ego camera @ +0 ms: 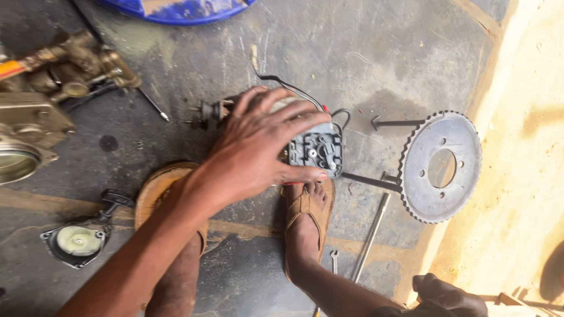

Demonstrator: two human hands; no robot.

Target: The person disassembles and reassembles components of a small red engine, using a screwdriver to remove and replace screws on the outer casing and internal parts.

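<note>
On the floor [364, 64], just beyond the person's two sandalled feet, sits the motor unit [314, 147]: a small grey-black assembly with a ribbed end plate facing the camera and a stub shaft projecting to the left. Black wires [294, 88] loop off its far side and end in a pale connector.

The left hand [258, 144] lies over the top of the unit, fingers spread and curled down around the housing, thumb along the near edge. It grips the unit and steadies it against the floor. The right hand is out of view; whether it is apart or closed cannot be told.

Judged step: holding and positioning the unit, with the end plate exposed. Any work on the plate's fasteners calls for a second hand and a tool, with the grip kept firm so the unit does not turn.

To the right, touching a dark bolt [396, 123], lies a toothed sprocket [442, 167]. A steel rod [370, 238] and a small spanner [334, 258] lie near the right foot. At near left rests a round cover [76, 242]; at far left, a brass-coloured casting [76, 61]. A thin screwdriver [154, 105] lies beside it. A blue tub [176, 9] stands at the far edge.
</note>
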